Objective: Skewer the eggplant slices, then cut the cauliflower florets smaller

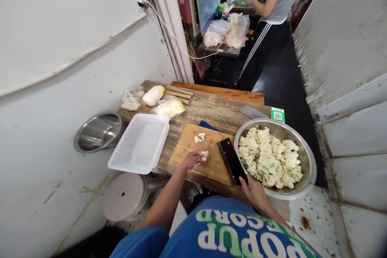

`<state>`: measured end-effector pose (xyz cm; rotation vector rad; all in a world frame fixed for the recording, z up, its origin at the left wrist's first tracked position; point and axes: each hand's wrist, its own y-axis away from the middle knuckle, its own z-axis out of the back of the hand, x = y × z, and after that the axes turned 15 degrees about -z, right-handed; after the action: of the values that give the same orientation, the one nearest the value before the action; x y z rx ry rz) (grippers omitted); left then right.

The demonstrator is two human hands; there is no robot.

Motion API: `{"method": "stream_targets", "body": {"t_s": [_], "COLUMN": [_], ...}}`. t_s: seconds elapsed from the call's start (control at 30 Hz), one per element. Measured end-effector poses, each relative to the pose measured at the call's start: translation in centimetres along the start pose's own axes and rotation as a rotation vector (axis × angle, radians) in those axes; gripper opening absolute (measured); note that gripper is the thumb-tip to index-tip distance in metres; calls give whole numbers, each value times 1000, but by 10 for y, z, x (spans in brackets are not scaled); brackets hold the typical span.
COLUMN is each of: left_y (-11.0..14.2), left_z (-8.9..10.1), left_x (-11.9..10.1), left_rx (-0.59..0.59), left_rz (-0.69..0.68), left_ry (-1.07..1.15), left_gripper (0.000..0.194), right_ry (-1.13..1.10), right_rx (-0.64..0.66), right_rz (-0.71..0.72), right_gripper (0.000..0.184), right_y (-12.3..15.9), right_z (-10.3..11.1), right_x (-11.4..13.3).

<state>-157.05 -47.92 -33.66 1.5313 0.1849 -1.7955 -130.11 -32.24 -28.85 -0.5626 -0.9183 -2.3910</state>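
Note:
My left hand (192,159) pinches a small cauliflower floret (204,155) against the wooden cutting board (193,147). My right hand (254,191) grips the handle of a dark cleaver (231,160), whose blade lies flat on the board's right side. Two more floret pieces (200,137) lie near the board's far edge. A big steel bowl (306,161) heaped with cauliflower florets (269,157) sits just right of the cleaver.
A white plastic tray (140,143) and a steel basin (98,131) sit at left by the wall. Bagged food (167,107), chopsticks (178,92) and another blade (253,111) lie farther along the wooden table (217,109). A person in a grey shirt (272,12) stands in the aisle beyond.

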Motion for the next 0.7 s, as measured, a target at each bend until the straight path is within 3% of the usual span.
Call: {"method": "stream_targets", "body": {"t_s": [0.07, 0.13, 0.23, 0.37, 0.5, 0.7], "left_y": [4, 5, 5, 12, 19, 12], "left_z": [14, 24, 33, 30, 18, 12], "left_x": [4, 5, 7, 16, 24, 21], "left_rx": [77, 59, -114, -345, -319, -308], "left_rz": [69, 68, -28, -130, -161, -203], "left_ry": [4, -62, -278, -612, -730, -671], "left_gripper": [27, 31, 33, 26, 23, 18], "right_ry": [75, 145, 238, 330, 401, 474], "right_rx": [25, 40, 68, 97, 93, 106], "right_rz": [22, 26, 29, 59, 147, 251], "right_gripper": [42, 40, 37, 36, 37, 38], "right_y": [-1, -2, -2, -1, 0, -4], "right_z": [-4, -8, -14, -15, -15, -19], "right_x": [3, 5, 10, 18, 27, 38]}}
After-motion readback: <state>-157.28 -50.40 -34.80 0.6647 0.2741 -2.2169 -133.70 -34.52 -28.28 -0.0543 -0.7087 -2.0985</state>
